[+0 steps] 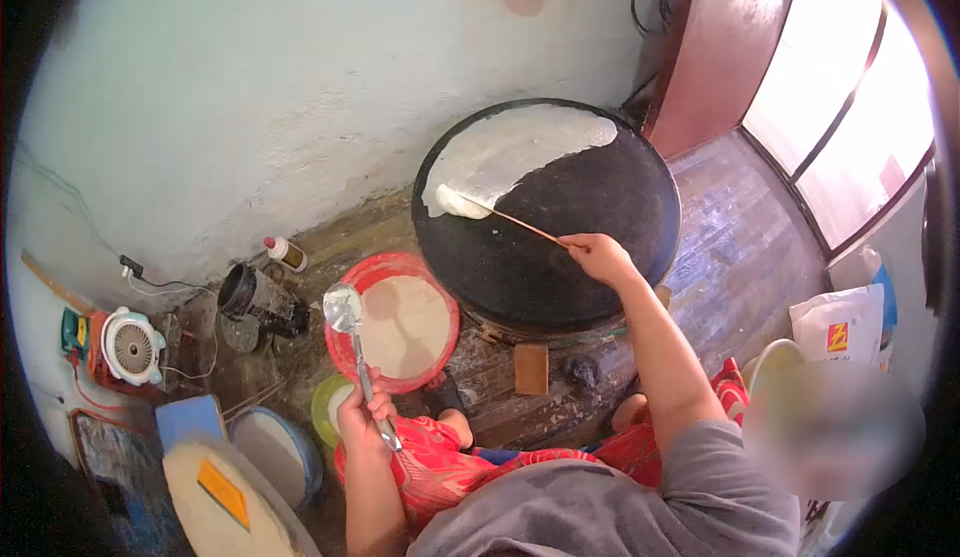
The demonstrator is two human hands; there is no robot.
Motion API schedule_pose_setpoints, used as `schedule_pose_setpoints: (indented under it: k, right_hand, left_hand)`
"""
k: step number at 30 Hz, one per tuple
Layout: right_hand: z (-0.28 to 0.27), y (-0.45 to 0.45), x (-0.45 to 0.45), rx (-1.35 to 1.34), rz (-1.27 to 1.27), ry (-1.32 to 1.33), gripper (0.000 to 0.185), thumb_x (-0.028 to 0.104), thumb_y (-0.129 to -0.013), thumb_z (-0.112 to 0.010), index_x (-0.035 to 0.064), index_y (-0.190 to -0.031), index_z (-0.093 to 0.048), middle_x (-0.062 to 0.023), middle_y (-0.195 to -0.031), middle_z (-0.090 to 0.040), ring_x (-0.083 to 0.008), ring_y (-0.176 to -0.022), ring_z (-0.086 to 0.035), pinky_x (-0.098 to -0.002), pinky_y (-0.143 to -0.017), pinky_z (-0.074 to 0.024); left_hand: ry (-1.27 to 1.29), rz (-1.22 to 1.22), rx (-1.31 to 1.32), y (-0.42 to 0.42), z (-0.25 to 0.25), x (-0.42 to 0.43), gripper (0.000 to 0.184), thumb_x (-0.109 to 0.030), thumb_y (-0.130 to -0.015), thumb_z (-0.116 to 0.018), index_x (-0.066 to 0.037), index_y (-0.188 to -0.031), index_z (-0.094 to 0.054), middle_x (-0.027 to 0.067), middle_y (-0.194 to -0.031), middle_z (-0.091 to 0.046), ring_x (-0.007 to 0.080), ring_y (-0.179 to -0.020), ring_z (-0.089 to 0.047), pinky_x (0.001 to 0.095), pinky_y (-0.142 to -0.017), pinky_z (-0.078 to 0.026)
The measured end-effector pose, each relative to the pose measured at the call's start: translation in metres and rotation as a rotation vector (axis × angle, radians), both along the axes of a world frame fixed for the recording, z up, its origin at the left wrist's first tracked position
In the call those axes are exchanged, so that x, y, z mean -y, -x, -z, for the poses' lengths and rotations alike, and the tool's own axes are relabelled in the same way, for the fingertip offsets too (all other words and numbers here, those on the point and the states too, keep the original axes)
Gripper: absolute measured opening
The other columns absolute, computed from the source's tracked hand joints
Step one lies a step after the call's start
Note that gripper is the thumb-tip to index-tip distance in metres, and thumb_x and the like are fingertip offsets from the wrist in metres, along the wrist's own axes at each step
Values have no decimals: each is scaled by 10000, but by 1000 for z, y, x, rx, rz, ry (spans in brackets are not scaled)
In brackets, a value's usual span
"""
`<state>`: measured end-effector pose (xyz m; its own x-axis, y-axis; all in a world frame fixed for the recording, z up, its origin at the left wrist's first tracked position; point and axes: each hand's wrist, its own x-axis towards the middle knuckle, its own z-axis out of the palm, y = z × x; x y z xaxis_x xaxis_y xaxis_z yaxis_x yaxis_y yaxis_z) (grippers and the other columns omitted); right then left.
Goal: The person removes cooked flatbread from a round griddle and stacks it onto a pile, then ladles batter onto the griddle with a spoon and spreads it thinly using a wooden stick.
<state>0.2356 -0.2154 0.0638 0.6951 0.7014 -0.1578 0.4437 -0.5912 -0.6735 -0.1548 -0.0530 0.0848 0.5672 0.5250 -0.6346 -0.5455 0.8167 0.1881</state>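
My right hand [598, 257] grips the thin handle of a batter spreader [462, 202], whose pale end rests in the batter on a large round black griddle [590, 247]. White batter [530, 147] covers the griddle's upper left part in a curved band; the rest of the surface shows black. My left hand [366, 414] is closed around the handle of a metal ladle [343, 309]. The ladle's bowl, smeared with batter, is held over the left side of a red basin [450, 299] of pale batter.
A brown block [531, 369] lies in front of the griddle. To the left are a dark container [262, 300], a bottle [287, 253], a green bowl [328, 407], a white bucket [275, 454] and a blower-like device [131, 347]. A white bag [838, 327] stands at right.
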Motion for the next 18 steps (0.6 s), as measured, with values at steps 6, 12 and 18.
schedule_pose_setpoints:
  k: [6, 12, 18]
  right_hand:
    - [26, 30, -21, 66, 85, -32, 263, 287, -818, -491, 279, -1058, -598, -91, -942, -621, -276, -867, -590, -364, -758, -472]
    - [6, 33, 31, 120, 150, 46, 261, 266, -810, -506, 266, -1052, -604, -119, -883, -621, -259, -807, -601, -355, -710, -470]
    - [47, 71, 25, -76, 44, -219, 266, 222, -828, -496, 172, -1072, -590, -151, -906, -611, -289, -846, -595, -344, -733, -457]
  left_hand:
    - [-60, 22, 20, 5, 4, -2, 276, -169, -889, -409, 38, -1059, -475, 79, -724, -468, 113, -486, -415, 220, -396, -342]
    - [-29, 12, 37, 9, 5, -2, 290, -180, -896, -397, 47, -1062, -469, 87, -735, -471, 114, -484, -413, 219, -397, -346]
    - [-73, 48, 76, 17, 5, 0, 298, -181, -901, -381, 51, -1066, -471, 81, -741, -474, 115, -492, -420, 225, -404, -364]
